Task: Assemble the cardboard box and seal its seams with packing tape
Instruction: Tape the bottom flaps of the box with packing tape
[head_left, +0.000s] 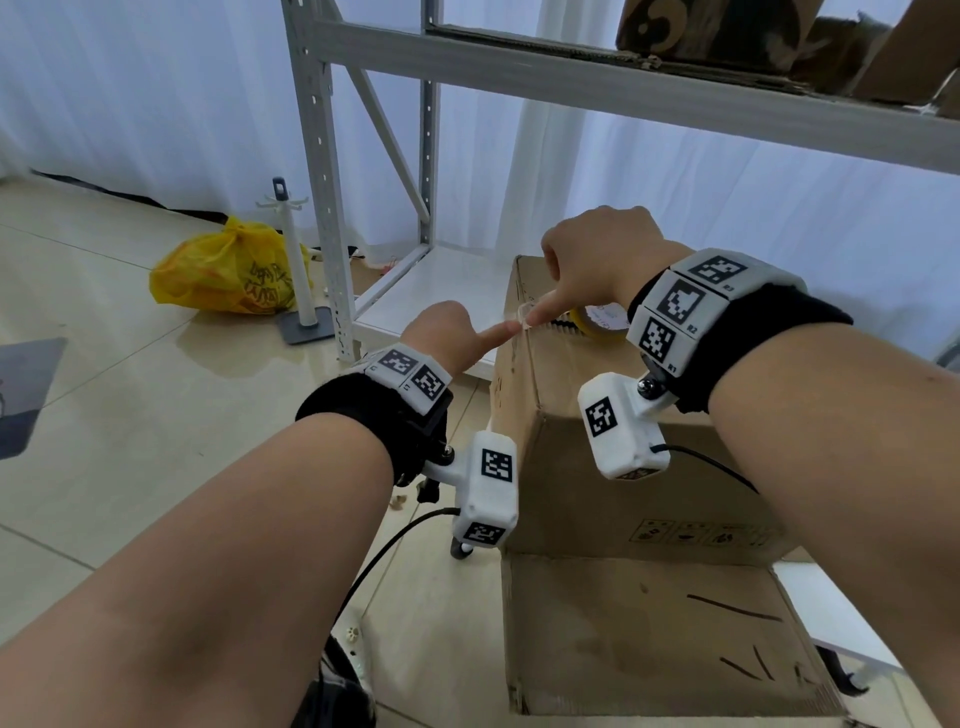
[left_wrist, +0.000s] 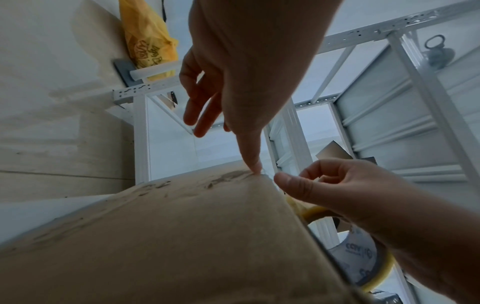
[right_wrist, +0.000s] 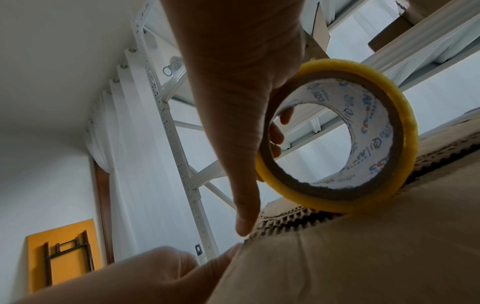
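Observation:
A brown cardboard box (head_left: 571, 509) stands on the floor against the shelf, with one flap (head_left: 649, 634) folded out toward me. My left hand (head_left: 447, 332) presses its thumb (left_wrist: 255, 167) on the box's top left edge, where a bit of clear tape (head_left: 522, 317) lies; its other fingers hang loose. My right hand (head_left: 592, 260) holds the yellow tape roll (right_wrist: 337, 133) upright on the box top, fingers hooked through the core. The right thumb (right_wrist: 244, 224) points down at the same edge, just beside the left thumb.
A white metal shelf rack (head_left: 332, 171) stands right behind the box, with cardboard pieces (head_left: 779, 47) on its upper shelf. A yellow plastic bag (head_left: 228, 270) and a white stand on a grey base (head_left: 296, 270) sit on the tiled floor to the left.

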